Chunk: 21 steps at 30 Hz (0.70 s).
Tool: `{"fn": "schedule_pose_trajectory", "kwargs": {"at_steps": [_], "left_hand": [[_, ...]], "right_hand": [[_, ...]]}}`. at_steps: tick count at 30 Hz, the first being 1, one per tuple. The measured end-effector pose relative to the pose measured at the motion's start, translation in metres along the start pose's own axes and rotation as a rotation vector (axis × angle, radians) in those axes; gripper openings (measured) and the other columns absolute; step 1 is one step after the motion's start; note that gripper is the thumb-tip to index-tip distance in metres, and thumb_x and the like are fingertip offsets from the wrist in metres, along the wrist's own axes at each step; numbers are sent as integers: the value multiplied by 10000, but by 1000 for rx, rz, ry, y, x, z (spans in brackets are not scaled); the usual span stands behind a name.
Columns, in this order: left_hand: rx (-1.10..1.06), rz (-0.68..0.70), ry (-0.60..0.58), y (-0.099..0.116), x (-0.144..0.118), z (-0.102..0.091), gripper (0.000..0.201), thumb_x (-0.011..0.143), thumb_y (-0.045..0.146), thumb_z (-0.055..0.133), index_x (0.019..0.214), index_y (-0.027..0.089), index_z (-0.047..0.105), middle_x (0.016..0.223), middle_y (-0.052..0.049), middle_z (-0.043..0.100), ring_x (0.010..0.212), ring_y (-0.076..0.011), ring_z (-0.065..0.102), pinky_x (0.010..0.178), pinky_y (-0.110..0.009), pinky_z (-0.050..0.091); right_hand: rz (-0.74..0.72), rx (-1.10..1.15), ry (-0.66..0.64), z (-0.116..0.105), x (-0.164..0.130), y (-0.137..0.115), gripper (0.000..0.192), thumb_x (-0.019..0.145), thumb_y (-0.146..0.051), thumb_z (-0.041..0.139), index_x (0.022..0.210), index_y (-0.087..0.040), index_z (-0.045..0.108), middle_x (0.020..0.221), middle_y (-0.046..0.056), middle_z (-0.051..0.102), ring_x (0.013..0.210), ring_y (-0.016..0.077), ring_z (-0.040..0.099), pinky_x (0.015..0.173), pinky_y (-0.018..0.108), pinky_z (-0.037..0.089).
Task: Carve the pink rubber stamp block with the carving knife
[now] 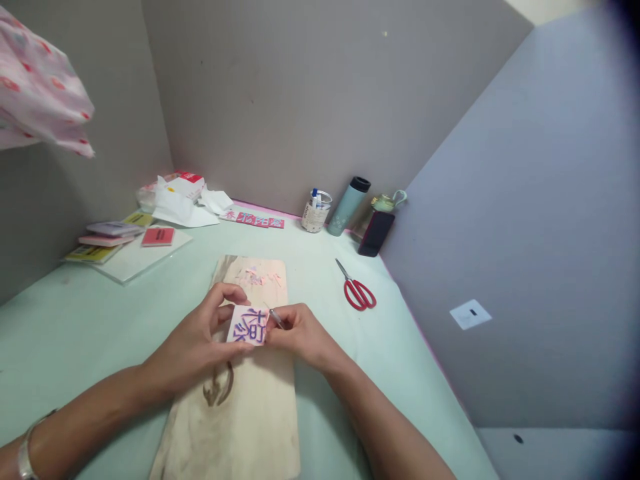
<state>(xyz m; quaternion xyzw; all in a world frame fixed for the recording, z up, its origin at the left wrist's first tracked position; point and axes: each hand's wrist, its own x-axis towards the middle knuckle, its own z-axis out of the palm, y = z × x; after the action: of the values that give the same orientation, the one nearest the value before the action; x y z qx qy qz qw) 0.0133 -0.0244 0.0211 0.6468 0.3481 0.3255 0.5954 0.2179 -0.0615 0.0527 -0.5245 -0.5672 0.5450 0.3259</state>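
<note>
Carving a small pink block over a wooden board

On the wooden board (240,413), the left hand (200,340) pinches the pink block (247,325) between thumb and fingers, while the right hand (300,337) has its fingers pressed together around a thin carving tool (275,318) at the block's edge. Purple characters remain uncut (mostly, it seems); pink shavings (257,277) lie on the board's far end. Beyond the board's right: red scissors (357,290), then a teal flask (349,207).
</note>
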Motion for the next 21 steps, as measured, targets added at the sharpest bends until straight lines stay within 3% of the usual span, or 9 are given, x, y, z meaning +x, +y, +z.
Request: {"fn": "schedule_pose_trajectory", "kwargs": {"at_steps": [5,9,21], "left_hand": [[83,36,78,-1,1,0,595,815,309,762,1310,290,433,1288,-102,545,1158,-305,652,913,-453,596],[92,91,79,-1,0,-1,689,839,297,747,1430,313,393,1246,-86,537,1141,-288,656,925,-435,597],[62,144,19,2,2,-2,693,829,281,758,1435,288,422,1235,-87,550,1067,-260,670,957,-453,569]], "right_hand": [[18,16,-17,0,0,1,210,749,-332,658,657,-175,553,613,-62,382,600,93,301,547,230,242],[5,10,-47,-1,-2,0,177,793,-297,637,683,-177,567,627,-58,406,609,100,318,557,235,253],[-22,-20,-120,-10,-2,-1,396,840,-535,667,699,-180,562,661,-34,464,630,118,376,590,247,290]]}}
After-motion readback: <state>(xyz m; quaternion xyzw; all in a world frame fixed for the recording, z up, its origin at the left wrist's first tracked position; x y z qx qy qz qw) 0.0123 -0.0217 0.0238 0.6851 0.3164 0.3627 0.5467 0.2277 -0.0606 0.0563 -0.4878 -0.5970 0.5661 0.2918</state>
